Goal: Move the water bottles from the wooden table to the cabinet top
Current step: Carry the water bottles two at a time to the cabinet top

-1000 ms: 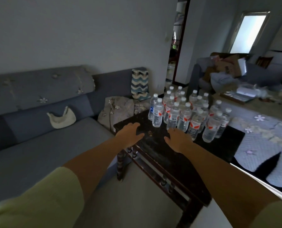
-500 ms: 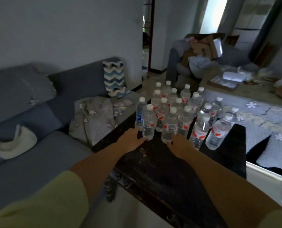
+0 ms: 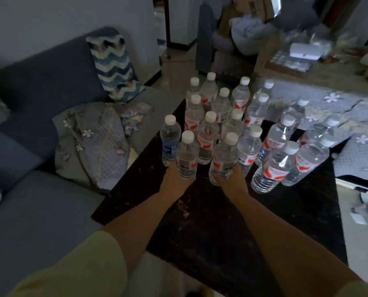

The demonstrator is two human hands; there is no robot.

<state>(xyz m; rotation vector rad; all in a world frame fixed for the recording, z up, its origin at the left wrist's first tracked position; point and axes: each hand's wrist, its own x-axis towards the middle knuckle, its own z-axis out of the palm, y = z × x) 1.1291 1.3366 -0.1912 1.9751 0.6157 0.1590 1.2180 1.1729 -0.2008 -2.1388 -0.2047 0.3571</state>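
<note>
a dim room with a pale plain wall (image 3: pixel 50 20) at the back and a blue-grey sofa (image 3: pixel 39 211) running along it, well off to the left of the fingers. a zigzag-patterned cushion (image 3: pixel 114 67) leans against the sofa back, with a grey flowered cloth (image 3: pixel 93 142) crumpled on the seat below it. beyond the fingertips lies a glossy floor (image 3: pixel 178 65) towards a dark doorway, and to the right a flower-embroidered quilt (image 3: pixel 350 108).
</note>
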